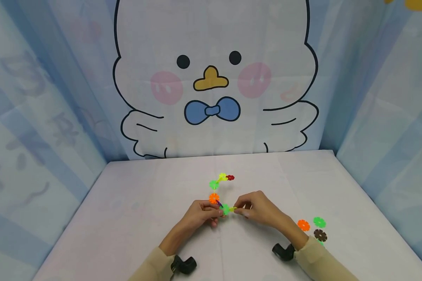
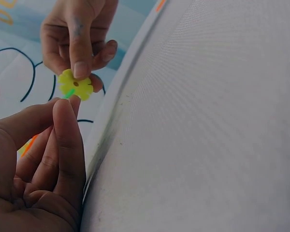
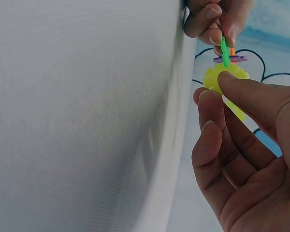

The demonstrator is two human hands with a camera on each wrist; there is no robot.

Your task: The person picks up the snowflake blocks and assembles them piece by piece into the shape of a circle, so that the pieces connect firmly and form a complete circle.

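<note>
The left hand (image 1: 203,214) pinched a bright green, notched, flower-shaped plastic disc (image 1: 226,209) above the white table (image 1: 126,218); the right hand (image 1: 261,208) pinched a matching yellow disc (image 2: 85,90) against it. A curved chain of multicoloured notched discs (image 1: 214,198) ran beyond the left fingers. Loose orange (image 1: 303,225), green (image 1: 319,222) and dark brown discs (image 1: 320,235) lay near the right forearm.

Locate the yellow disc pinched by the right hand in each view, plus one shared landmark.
Head: yellow disc, lower middle, slightly right.
Left wrist: yellow disc, upper left.
Right wrist: yellow disc, upper right.
Landmark: green disc pinched by the left hand.
</note>
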